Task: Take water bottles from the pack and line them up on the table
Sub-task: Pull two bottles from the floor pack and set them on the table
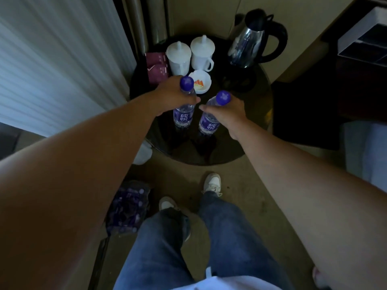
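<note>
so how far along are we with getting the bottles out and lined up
Early. Two bottles are out, side by side at the round table's near edge: the left hand grips the left bottle, the right hand the right bottle. Neither is released yet. The pack on the floor appears to hold more.

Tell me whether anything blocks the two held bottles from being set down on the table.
Nothing visible does. The left hand and right hand each grip a bottle, left bottle and right bottle, over a bare part of the table. The cups, dish and kettle sit farther back.
</note>
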